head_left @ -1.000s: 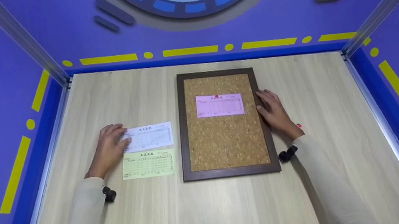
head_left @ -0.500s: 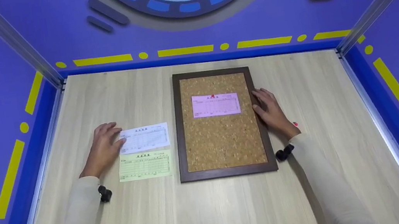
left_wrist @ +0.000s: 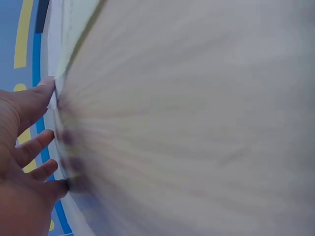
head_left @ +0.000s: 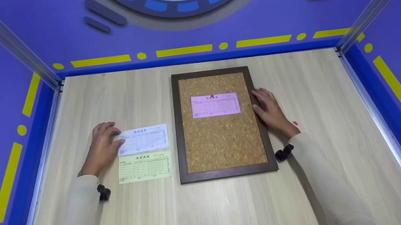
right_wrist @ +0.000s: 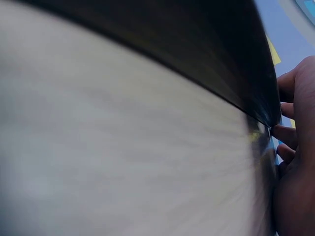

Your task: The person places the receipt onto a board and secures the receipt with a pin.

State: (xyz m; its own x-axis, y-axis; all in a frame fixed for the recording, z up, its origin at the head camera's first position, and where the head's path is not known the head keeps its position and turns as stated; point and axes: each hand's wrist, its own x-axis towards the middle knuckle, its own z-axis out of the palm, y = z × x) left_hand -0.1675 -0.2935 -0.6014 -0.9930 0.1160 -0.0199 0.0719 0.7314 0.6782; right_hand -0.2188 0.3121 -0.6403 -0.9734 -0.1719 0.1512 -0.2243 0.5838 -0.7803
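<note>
My left hand is at the left end of a white printed form, its thumb over the edge and its fingers spread beside it. Directly below lies a green printed form. Along the right side of a dark-framed cork board, my right hand rests with fingertips and thumb against the frame. A pink form hangs on the cork, held at its top by a red pushpin. In the left wrist view, the thumb touches paper; the right wrist view shows fingers by the dark frame.
A small red pin lies on the wood-grain table, just right of my right wrist. Blue panels with yellow marks enclose the table at the back and both sides.
The whole head view has drifted slightly left. My left fingers have shifted a little up and away from the white form's edge. The right hand stays against the frame.
</note>
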